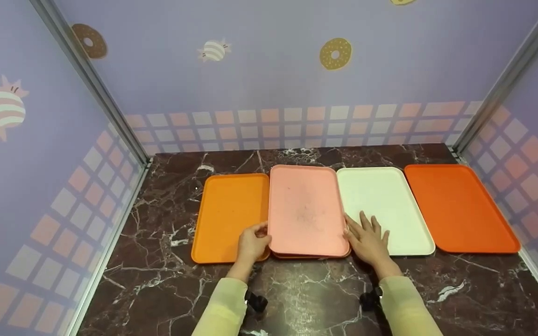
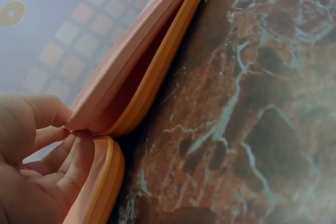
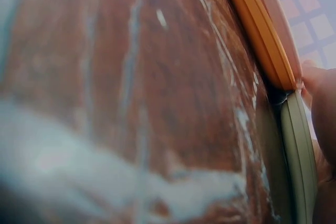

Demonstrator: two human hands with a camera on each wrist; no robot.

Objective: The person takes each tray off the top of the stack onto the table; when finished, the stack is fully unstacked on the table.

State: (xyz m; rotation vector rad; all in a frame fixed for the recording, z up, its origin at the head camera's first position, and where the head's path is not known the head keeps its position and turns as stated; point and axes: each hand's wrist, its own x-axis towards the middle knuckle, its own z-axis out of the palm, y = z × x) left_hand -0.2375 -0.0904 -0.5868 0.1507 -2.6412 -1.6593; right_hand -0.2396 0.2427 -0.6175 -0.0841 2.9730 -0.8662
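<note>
A pink tray (image 1: 304, 210) with dark smudges lies on top of an orange tray (image 2: 152, 77); only that lower tray's rim shows. My left hand (image 1: 251, 245) pinches the pink tray near its front left corner, where the left wrist view shows a gap between the two rims. At the opposite side, my right hand (image 1: 369, 240) has its fingers spread over the white tray (image 1: 376, 193). Its thumb side touches the pink tray's right edge. Most of this hand is out of the right wrist view.
Another orange tray (image 1: 229, 214) lies left of the stack, partly under my left hand. A red-orange tray (image 1: 460, 210) lies at the far right beside the white one. The dark marble table (image 1: 157, 280) is bounded by patterned wall panels (image 1: 269, 84) at the back and sides.
</note>
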